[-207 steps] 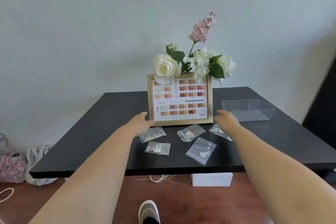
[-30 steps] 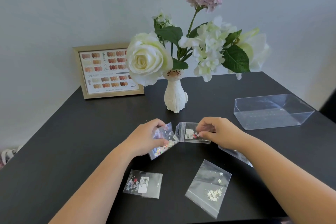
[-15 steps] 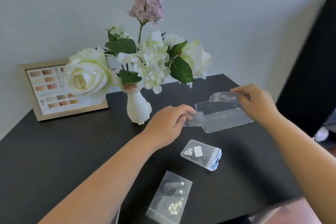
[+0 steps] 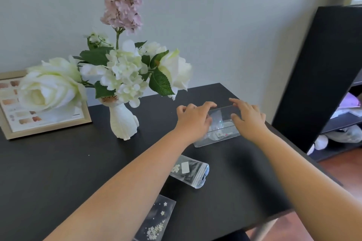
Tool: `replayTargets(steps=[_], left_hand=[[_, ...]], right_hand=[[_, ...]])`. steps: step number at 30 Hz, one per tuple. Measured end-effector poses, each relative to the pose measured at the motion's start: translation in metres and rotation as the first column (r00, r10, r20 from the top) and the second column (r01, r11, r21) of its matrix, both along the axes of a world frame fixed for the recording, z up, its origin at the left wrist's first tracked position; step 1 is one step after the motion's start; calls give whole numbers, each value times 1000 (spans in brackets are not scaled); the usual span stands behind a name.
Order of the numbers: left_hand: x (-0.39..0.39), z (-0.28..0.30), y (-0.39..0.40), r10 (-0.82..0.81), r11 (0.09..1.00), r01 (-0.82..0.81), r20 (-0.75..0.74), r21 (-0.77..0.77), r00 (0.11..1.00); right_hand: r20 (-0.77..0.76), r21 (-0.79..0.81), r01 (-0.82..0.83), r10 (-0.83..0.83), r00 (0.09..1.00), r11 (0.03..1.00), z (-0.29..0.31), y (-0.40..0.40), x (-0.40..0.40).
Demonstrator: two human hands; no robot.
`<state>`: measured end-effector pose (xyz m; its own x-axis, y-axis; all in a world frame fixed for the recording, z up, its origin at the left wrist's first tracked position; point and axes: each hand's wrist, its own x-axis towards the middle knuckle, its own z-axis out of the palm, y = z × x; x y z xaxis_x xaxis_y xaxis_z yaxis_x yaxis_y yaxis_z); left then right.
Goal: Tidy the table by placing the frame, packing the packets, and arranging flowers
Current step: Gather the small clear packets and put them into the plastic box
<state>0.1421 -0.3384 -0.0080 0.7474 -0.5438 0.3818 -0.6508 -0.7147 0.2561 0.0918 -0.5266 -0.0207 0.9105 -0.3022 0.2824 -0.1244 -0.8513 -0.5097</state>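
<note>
Both my hands hover over a clear plastic box [image 4: 215, 142] at the table's right side. My left hand [image 4: 193, 119] has spread fingers at the box's left end, and my right hand [image 4: 248, 121] has spread fingers at its right end. Neither visibly holds anything. Small packets [image 4: 219, 133] lie inside the box. Another packet [image 4: 189, 170] lies on the black table [image 4: 49, 172] in front of the box, and a second one [image 4: 156, 219] is near the front edge, partly under my left forearm. White and pink flowers [image 4: 121, 68] stand in a white cat-shaped vase [image 4: 123, 121]. The wooden frame [image 4: 45, 124] leans at the back left.
A black shelf unit [image 4: 323, 76] stands close to the table's right edge, with soft items on its shelves. A pale wall runs behind the table. Wooden floor [image 4: 337, 168] shows at the lower right.
Both hands carried packets to the right and now sit over the box with their fingers spread. The packets lie inside the box. The view has swung further right.
</note>
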Motion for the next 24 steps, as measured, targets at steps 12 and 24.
replayTargets(steps=[12,24], left_hand=[[-39,2,118,-83,995,54,-395,-86,915],[-161,-2,187,367,791,-59,-394,609,843]], right_hand=[[147,115,-377,360,921,919,-22,59,-64],[-316,118,-407,423,849,906,-22,111,-63]])
